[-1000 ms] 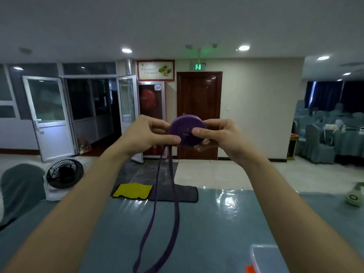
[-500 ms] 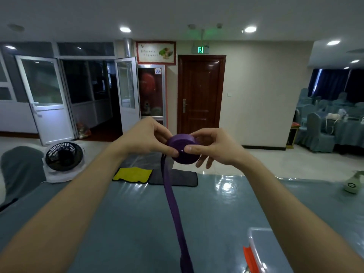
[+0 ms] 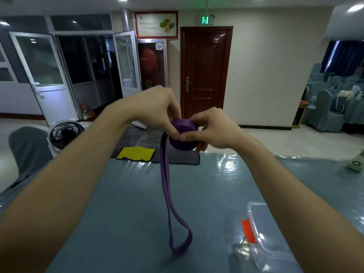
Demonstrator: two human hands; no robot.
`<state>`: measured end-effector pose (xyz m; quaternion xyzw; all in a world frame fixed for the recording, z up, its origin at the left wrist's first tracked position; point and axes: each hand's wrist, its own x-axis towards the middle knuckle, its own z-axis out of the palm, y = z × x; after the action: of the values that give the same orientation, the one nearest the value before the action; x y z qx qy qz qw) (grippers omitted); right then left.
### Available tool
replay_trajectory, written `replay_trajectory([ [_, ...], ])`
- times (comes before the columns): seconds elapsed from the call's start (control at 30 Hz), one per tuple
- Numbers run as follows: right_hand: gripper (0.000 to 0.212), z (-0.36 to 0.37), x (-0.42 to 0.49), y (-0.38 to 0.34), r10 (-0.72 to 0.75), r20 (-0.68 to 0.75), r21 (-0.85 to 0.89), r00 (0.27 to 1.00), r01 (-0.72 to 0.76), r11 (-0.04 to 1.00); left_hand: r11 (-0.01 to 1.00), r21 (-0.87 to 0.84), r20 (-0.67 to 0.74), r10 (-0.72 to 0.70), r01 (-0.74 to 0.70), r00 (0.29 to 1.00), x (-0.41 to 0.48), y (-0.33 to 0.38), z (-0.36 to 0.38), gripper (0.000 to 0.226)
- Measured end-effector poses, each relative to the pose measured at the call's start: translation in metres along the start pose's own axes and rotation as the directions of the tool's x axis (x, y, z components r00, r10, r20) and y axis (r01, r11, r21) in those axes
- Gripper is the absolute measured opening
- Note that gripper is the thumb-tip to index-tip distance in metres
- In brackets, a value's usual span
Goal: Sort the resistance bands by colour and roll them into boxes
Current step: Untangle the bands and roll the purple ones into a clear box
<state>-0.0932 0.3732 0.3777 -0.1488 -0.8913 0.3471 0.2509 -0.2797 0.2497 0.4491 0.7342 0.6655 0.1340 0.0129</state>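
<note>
A purple resistance band (image 3: 182, 135) is partly wound into a thick roll held in the air above the table. My left hand (image 3: 157, 109) pinches the roll from the left and top. My right hand (image 3: 208, 128) pinches it from the right, thumb on the front face. The unrolled tail (image 3: 167, 194) hangs down as a loop whose end lies just above the blue table (image 3: 118, 203). A clear plastic box (image 3: 264, 245) with an orange clip stands at the lower right, partly hidden by my right forearm.
A yellow cloth (image 3: 136, 153) and a grey cloth (image 3: 177, 157) lie at the table's far edge. A black fan (image 3: 65, 133) stands on the floor at left, beside a covered chair (image 3: 27, 152). A pale green object (image 3: 356, 163) sits at the far right.
The roll and both hands have come lower in view and the camera has tilted down. More band is wound on, so the hanging tail is shorter and its looped end is now visible.
</note>
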Motion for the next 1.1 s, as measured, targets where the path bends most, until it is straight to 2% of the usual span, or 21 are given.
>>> replay_trajectory([
  [0.1, 0.041, -0.004, -0.014, 0.005, 0.006, -0.046, 0.187, 0.999, 0.002, 0.982, 0.974, -0.223, -0.067, 0.012, -0.027, 0.998, -0.01, -0.008, 0.008, 0.033],
  [0.27, 0.038, 0.027, -0.045, 0.032, 0.062, -0.071, 0.415, 0.996, -0.027, 0.91, 0.813, -0.576, -0.18, -0.032, -0.079, 0.983, -0.034, -0.021, 0.077, 0.037],
  [0.4, 0.037, 0.055, -0.075, 0.058, 0.169, -0.073, 0.61, 0.983, -0.09, 0.787, 0.705, -0.708, -0.188, -0.134, -0.04, 0.973, -0.054, -0.027, 0.141, 0.049],
  [0.53, 0.036, 0.089, -0.104, 0.085, 0.21, -0.031, 0.673, 0.977, -0.135, 0.728, 0.659, -0.751, -0.139, -0.228, 0.048, 0.964, -0.068, -0.026, 0.186, 0.054],
  [0.63, 0.037, 0.108, -0.123, 0.101, 0.27, 0.06, 0.654, 0.961, -0.242, 0.716, 0.736, -0.664, -0.019, -0.193, 0.132, 0.981, -0.073, -0.027, 0.197, 0.036],
  [0.77, 0.041, 0.116, -0.13, 0.107, 0.289, 0.117, 0.384, 0.95, -0.312, 0.869, 0.881, -0.427, 0.09, -0.182, 0.203, 0.979, -0.068, -0.018, 0.201, 0.024],
  [0.9, 0.029, 0.126, -0.128, 0.104, 0.3, 0.072, 0.146, 0.951, -0.308, 0.94, 0.989, -0.091, 0.158, -0.105, 0.12, 0.982, -0.056, -0.004, 0.198, 0.029],
  [1.03, 0.039, 0.127, -0.131, 0.105, 0.289, 0.089, -0.042, 0.953, -0.286, 0.957, 0.992, 0.118, 0.212, -0.063, 0.039, 0.975, -0.048, 0.004, 0.194, 0.029],
  [1.1, 0.039, 0.129, -0.131, 0.104, 0.271, 0.069, -0.051, 0.96, -0.268, 0.962, 0.983, 0.185, 0.214, -0.033, -0.007, 0.976, -0.044, 0.006, 0.192, 0.029],
])
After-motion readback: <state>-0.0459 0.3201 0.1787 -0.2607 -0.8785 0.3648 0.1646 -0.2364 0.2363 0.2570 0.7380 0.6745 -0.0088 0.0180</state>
